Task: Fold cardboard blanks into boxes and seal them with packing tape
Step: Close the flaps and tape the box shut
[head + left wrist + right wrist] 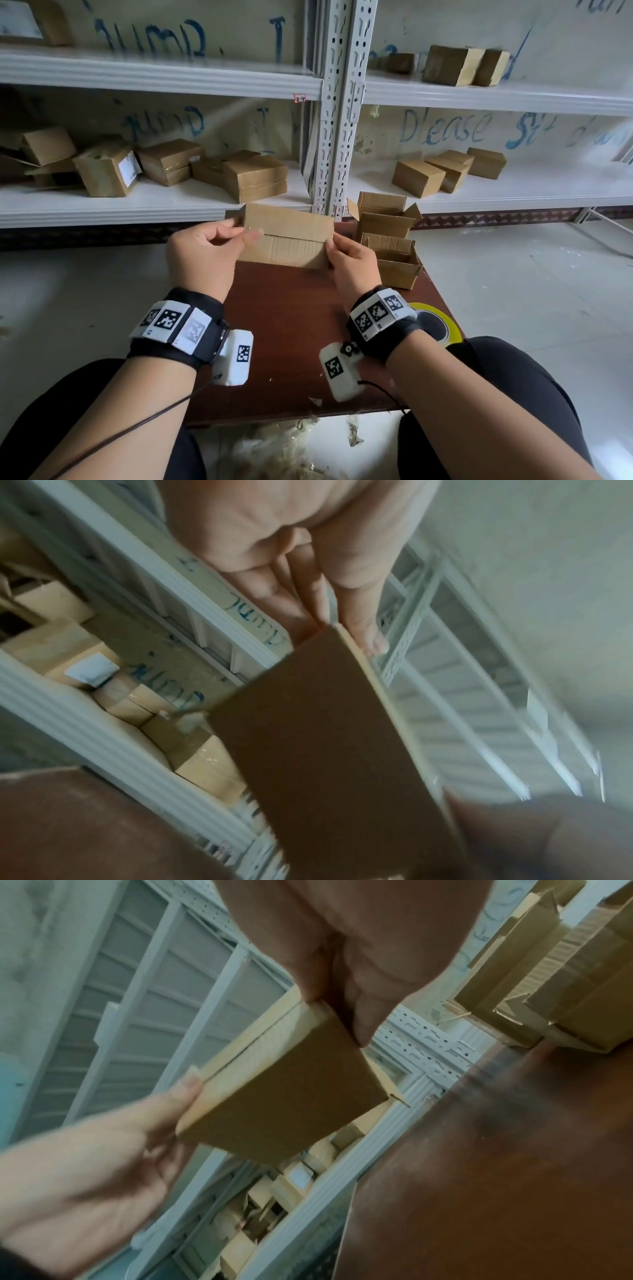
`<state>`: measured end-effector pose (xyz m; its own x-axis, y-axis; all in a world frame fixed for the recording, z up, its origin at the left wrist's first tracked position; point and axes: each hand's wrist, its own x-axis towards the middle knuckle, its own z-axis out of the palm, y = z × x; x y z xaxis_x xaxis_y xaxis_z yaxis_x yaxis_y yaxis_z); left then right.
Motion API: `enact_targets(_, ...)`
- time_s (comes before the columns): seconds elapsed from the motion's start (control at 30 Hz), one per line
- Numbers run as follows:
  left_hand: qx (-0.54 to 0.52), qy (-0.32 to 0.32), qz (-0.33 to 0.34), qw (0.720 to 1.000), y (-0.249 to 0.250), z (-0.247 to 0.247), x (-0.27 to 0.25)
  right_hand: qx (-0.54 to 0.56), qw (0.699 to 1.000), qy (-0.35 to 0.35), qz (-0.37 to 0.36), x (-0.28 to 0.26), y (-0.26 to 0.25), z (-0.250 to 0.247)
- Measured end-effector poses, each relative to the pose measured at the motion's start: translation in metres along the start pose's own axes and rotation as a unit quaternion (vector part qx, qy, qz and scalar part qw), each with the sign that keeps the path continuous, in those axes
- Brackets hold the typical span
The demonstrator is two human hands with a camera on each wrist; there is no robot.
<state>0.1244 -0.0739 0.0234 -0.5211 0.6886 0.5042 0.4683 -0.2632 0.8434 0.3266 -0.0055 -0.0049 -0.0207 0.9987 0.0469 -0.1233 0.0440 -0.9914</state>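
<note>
I hold a small brown cardboard box (286, 240) above the far end of the dark wooden table (294, 342). Its two flaps meet in a seam across the face turned toward me. My left hand (219, 248) pinches the box's left end, thumb on the near face. My right hand (346, 255) grips the right end the same way. The left wrist view shows the box (325, 750) edge-on below my fingers (363, 620). From the right wrist the box (284, 1093) appears pinched between both hands. A roll of yellowish packing tape (442, 325) lies on the table behind my right wrist.
Two open-topped cardboard boxes (387, 236) stand at the table's far right corner. White metal shelves (171, 202) behind hold several finished boxes (253, 180). Scraps of tape and plastic litter the floor (294, 448) between my knees.
</note>
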Motion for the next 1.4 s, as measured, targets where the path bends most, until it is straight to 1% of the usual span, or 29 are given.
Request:
enact_targets(0.07, -0.03, 0.024, 0.01, 0.999, 0.006, 0.003, -0.002, -0.046, 0.999, 0.027, 0.005, -0.002, 0.011, 0.003)
enact_targets(0.13, -0.039, 0.038, 0.023, 0.998, 0.013, 0.003, -0.002, -0.066, 0.997, 0.042, 0.023, -0.005, 0.017, 0.007)
enact_targets(0.17, -0.051, 0.049, 0.018, 0.997, 0.013, 0.004, -0.001, -0.073, 0.996, 0.049, 0.02, -0.007, 0.019, 0.009)
enact_targets(0.23, -0.083, 0.059, -0.01, 0.995, 0.008, 0.006, 0.001, -0.092, 0.993, 0.071, -0.017, -0.009, 0.02, 0.012)
enact_targets(0.3, -0.075, 0.032, -0.018, 0.997, 0.001, 0.01, 0.001, -0.114, 0.988, 0.101, -0.042, -0.007, 0.021, 0.014)
enact_targets(0.33, -0.056, 0.008, -0.01, 0.998, 0.0, 0.012, 0.0, -0.118, 0.986, 0.115, -0.027, -0.003, 0.024, 0.016)
enact_targets(0.43, -0.021, -0.066, 0.032, 0.997, 0.006, 0.021, -0.01, -0.099, 0.983, 0.133, 0.084, 0.007, 0.033, 0.018)
enact_targets(0.5, -0.025, -0.073, 0.042, 0.996, 0.009, 0.025, -0.015, -0.07, 0.983, 0.124, 0.116, 0.006, 0.034, 0.014)
enact_targets(0.6, -0.046, -0.06, 0.032, 0.997, 0.01, 0.026, -0.017, -0.04, 0.991, 0.084, 0.092, -0.002, 0.028, 0.01)
enact_targets(0.67, -0.069, -0.073, 0.015, 0.995, 0.01, 0.027, -0.016, -0.062, 0.995, 0.055, 0.063, -0.008, 0.027, 0.008)
enact_targets(0.7, -0.09, -0.089, -0.001, 0.992, 0.012, 0.026, -0.016, -0.074, 0.994, 0.055, 0.058, -0.01, 0.028, 0.007)
enact_targets(0.77, -0.119, -0.123, -0.016, 0.985, 0.014, 0.024, -0.017, -0.09, 0.992, 0.066, 0.053, -0.015, 0.027, 0.003)
enact_targets(0.83, -0.126, -0.141, -0.013, 0.982, 0.014, 0.023, -0.018, -0.09, 0.992, 0.083, 0.042, -0.014, 0.026, -0.003)
enact_targets(0.97, -0.176, -0.133, -0.036, 0.975, 0.016, 0.019, -0.019, -0.136, 0.985, 0.101, -0.018, -0.009, 0.02, -0.011)
enact_targets(1.03, -0.178, -0.135, -0.025, 0.975, 0.017, 0.018, -0.021, -0.135, 0.983, 0.118, -0.036, -0.009, 0.019, -0.011)
enact_targets(1.1, -0.134, -0.142, 0.006, 0.981, 0.017, 0.017, -0.024, -0.107, 0.986, 0.125, -0.015, -0.009, 0.015, -0.009)
enact_targets(1.17, -0.112, -0.17, 0.029, 0.979, 0.017, 0.016, -0.025, -0.033, 0.995, 0.092, 0.022, -0.012, 0.01, -0.004)
enact_targets(1.2, -0.119, -0.188, 0.034, 0.974, 0.017, 0.015, -0.027, -0.01, 0.997, 0.072, 0.03, -0.014, 0.009, -0.002)
enact_targets(1.27, -0.141, -0.202, 0.028, 0.969, 0.015, 0.017, -0.029, -0.035, 0.997, 0.06, 0.025, -0.016, 0.009, -0.002)
enact_targets(1.4, -0.153, -0.147, 0.013, 0.977, 0.016, 0.02, -0.028, -0.132, 0.986, 0.105, -0.013, -0.01, 0.01, -0.011)
